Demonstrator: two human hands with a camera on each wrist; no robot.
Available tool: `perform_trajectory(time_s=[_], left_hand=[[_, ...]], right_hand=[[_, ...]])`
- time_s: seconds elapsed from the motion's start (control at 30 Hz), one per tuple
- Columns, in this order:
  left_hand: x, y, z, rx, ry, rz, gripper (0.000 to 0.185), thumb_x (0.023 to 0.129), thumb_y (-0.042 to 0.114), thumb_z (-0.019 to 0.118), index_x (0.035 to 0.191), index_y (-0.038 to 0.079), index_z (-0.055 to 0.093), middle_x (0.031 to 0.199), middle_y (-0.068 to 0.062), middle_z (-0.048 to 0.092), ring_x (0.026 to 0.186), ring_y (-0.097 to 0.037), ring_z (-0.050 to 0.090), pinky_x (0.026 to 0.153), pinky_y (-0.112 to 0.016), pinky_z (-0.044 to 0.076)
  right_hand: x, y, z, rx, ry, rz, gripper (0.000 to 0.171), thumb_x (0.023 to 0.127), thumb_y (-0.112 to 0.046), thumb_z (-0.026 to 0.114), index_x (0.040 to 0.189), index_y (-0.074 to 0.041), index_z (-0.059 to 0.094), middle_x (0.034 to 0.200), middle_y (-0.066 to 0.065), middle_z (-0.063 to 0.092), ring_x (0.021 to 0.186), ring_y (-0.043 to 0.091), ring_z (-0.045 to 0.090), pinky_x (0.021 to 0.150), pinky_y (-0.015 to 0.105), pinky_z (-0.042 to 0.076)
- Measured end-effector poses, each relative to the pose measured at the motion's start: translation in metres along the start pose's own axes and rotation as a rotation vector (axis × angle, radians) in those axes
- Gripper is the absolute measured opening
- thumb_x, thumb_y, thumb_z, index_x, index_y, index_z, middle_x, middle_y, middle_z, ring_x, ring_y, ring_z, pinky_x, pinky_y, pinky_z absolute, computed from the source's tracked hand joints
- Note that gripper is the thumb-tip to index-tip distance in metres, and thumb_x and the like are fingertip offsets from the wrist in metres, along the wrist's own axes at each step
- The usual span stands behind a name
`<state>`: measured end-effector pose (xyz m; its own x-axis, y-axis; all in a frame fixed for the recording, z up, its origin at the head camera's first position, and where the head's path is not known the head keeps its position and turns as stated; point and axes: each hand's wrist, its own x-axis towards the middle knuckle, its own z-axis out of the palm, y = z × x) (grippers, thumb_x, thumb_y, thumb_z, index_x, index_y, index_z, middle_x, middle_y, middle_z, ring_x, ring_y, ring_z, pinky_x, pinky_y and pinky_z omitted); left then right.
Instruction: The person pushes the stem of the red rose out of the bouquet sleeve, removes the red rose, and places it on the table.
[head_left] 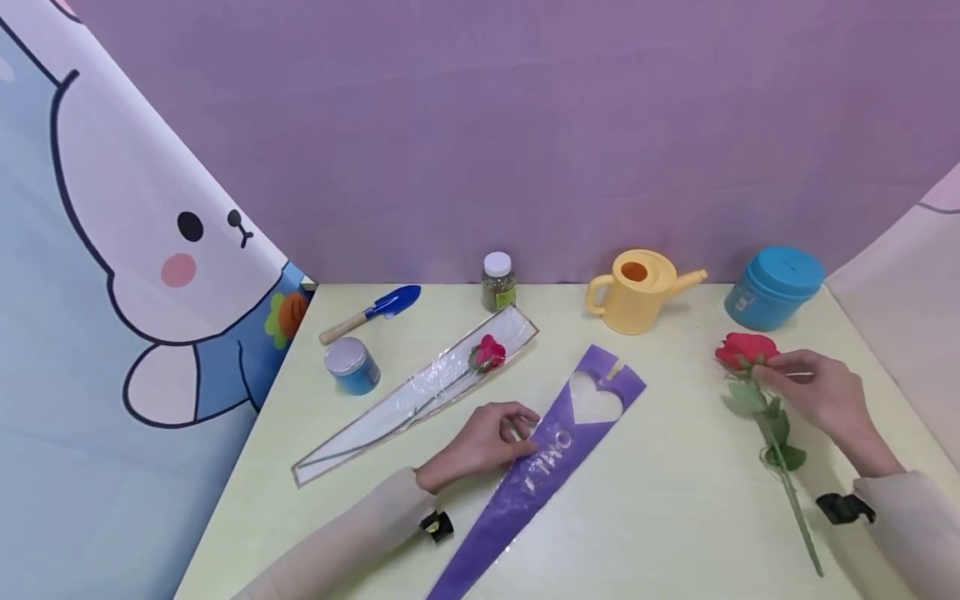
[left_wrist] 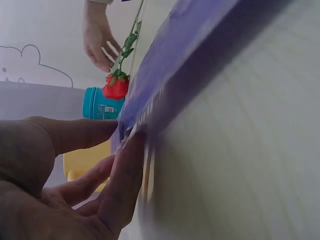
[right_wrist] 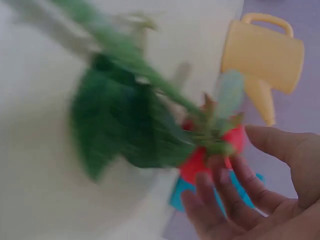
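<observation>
My left hand point(head_left: 487, 440) pinches the left edge of a purple flower sleeve point(head_left: 551, 467) with a heart-shaped clear window. Up close in the left wrist view, thumb and fingertips meet on that purple edge, lifted slightly off the table. At the right, my right hand point(head_left: 821, 396) is at the base of a red rose point(head_left: 748, 350) with a green leafy stem. Its fingers look fairly straight in the right wrist view, with thumb and fingertips apart beside the bloom point(right_wrist: 192, 167); the stem and leaves are blurred there.
Left of the purple sleeve lies a clear sleeve point(head_left: 416, 400) holding a small red rose. Along the back stand a blue trowel point(head_left: 393, 300), a white-lidded jar point(head_left: 498, 283), a yellow watering can point(head_left: 637, 292) and a blue tub point(head_left: 776, 287). A small blue jar point(head_left: 352, 367) stands left.
</observation>
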<state>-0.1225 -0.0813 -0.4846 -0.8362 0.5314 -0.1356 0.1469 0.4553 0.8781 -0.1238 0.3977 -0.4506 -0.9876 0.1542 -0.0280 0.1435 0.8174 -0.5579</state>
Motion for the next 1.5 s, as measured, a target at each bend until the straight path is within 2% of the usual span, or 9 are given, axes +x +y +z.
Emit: perform_trajectory(time_s=[0.2,0.4,0.6,0.83,0.93,1.07,1.27,1.37,1.5], left_hand=[[-0.003,0.002,-0.008,0.095,0.006,0.028,0.034,0.093,0.015,0.078,0.125,0.005,0.071,0.096,-0.008,0.079,0.073,-0.010,0.069,0.065,-0.020,0.056],[-0.008,0.006,-0.028,0.123,0.077,0.030,0.033,0.095,0.018,0.077,0.125,0.007,0.071,0.100,-0.008,0.079,0.075,-0.013,0.071,0.063,-0.021,0.057],[-0.012,0.003,-0.065,0.086,0.224,0.071,0.035,0.095,0.014,0.077,0.128,0.005,0.069,0.106,-0.012,0.079,0.082,-0.019,0.075,0.068,-0.026,0.061],[-0.014,-0.017,-0.107,0.142,0.395,0.009,0.047,0.091,0.013,0.081,0.133,0.003,0.064,0.125,-0.020,0.073,0.114,-0.036,0.071,0.100,-0.048,0.059],[-0.013,-0.026,-0.117,0.187,0.386,-0.038,0.054,0.091,0.016,0.081,0.139,0.004,0.059,0.138,-0.021,0.066,0.128,-0.041,0.063,0.109,-0.054,0.053],[-0.011,-0.037,-0.122,0.248,0.324,-0.109,0.060,0.095,0.022,0.077,0.147,0.005,0.052,0.147,-0.024,0.060,0.135,-0.045,0.058,0.112,-0.056,0.049],[-0.011,-0.045,-0.122,0.288,0.330,-0.205,0.054,0.102,0.026,0.067,0.148,0.004,0.051,0.139,-0.026,0.065,0.128,-0.043,0.063,0.109,-0.054,0.051],[-0.012,-0.046,-0.123,0.299,0.346,-0.226,0.051,0.103,0.026,0.064,0.147,0.003,0.053,0.133,-0.024,0.069,0.120,-0.039,0.067,0.103,-0.052,0.054],[-0.015,-0.046,-0.127,0.309,0.315,-0.235,0.049,0.102,0.019,0.065,0.146,0.000,0.055,0.128,-0.023,0.070,0.113,-0.036,0.068,0.098,-0.050,0.056]], right_hand=[[0.001,-0.038,-0.006,-0.024,0.060,-0.088,0.045,0.101,-0.038,0.067,0.122,0.002,0.066,0.121,0.034,0.069,0.107,0.053,0.064,0.065,0.026,0.045],[-0.003,-0.097,0.010,0.022,0.054,-0.227,0.036,0.099,-0.031,0.073,0.119,-0.001,0.070,0.113,0.027,0.075,0.098,0.044,0.071,0.064,0.017,0.049],[-0.011,-0.151,0.039,0.115,-0.089,-0.295,0.035,0.100,-0.029,0.071,0.123,-0.003,0.067,0.121,0.022,0.074,0.107,0.043,0.073,0.079,0.042,0.065],[-0.017,-0.202,0.099,0.370,-0.266,-0.402,0.028,0.099,-0.017,0.072,0.121,0.000,0.069,0.113,0.018,0.077,0.101,0.031,0.075,0.082,0.028,0.061],[-0.022,-0.222,0.124,0.534,-0.441,-0.336,0.040,0.102,-0.016,0.068,0.133,0.006,0.060,0.122,0.025,0.072,0.107,0.035,0.074,0.090,0.035,0.062],[-0.027,-0.247,0.153,0.763,-0.639,-0.136,0.060,0.104,-0.015,0.063,0.152,0.009,0.037,0.139,0.036,0.059,0.121,0.046,0.067,0.101,0.047,0.059],[-0.028,-0.272,0.191,0.966,-0.821,0.103,0.080,0.104,-0.016,0.061,0.161,0.009,0.011,0.151,0.034,0.047,0.134,0.045,0.059,0.110,0.043,0.054],[-0.025,-0.277,0.204,1.046,-0.855,0.186,0.077,0.104,-0.015,0.061,0.160,0.009,0.014,0.149,0.028,0.049,0.136,0.041,0.059,0.111,0.039,0.053],[-0.023,-0.281,0.212,1.094,-0.846,0.209,0.055,0.104,-0.012,0.060,0.150,0.008,0.037,0.141,0.021,0.056,0.130,0.034,0.064,0.106,0.033,0.056]])
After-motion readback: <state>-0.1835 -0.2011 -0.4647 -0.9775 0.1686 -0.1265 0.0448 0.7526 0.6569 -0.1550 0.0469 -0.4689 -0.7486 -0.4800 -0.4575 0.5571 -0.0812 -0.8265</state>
